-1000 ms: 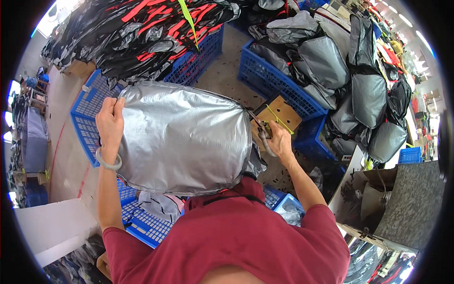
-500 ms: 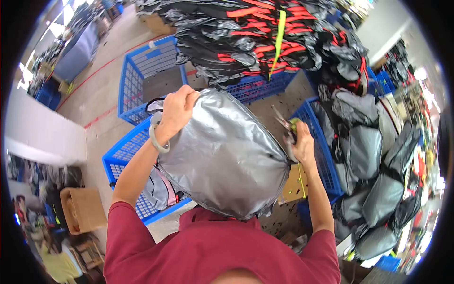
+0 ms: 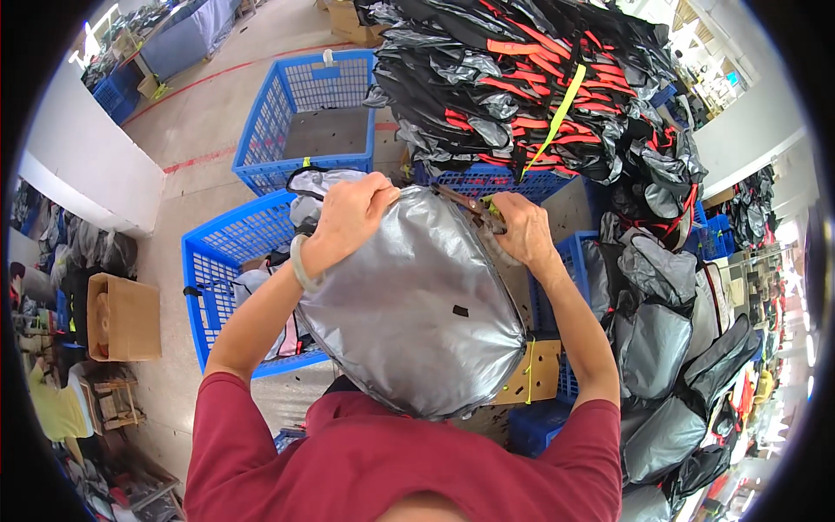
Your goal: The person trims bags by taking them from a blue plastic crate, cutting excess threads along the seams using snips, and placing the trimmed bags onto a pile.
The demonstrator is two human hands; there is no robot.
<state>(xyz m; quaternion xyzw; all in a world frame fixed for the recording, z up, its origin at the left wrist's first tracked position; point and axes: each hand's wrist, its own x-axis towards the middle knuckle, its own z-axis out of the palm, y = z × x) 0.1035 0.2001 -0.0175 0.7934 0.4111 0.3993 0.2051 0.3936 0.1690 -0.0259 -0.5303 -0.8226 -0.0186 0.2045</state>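
Observation:
A silver-grey padded bag (image 3: 404, 278) with dark piped edges stretches in front of my chest. My left hand (image 3: 352, 217), with a pale bangle on its wrist, is closed on the bag's upper edge. Closed around a pair of scissors (image 3: 459, 199) with yellow-green on the handle, my right hand (image 3: 524, 228) is at the bag's upper right edge. The blades point left along that edge; whether they touch the fabric I cannot tell. A small black scrap (image 3: 460, 311) lies on the silver surface.
Blue crates stand around me: one with cloth pieces (image 3: 204, 261) at left, another (image 3: 248, 130) behind it. A heap of black, silver and red bag pieces (image 3: 487, 96) rises ahead. Silver bags (image 3: 657, 348) are piled at right. A cardboard box (image 3: 123, 317) sits far left.
My right hand has moved up and left with the scissors, from the bag's right side to its upper edge. My left hand keeps its grip. A black scrap now shows on the bag.

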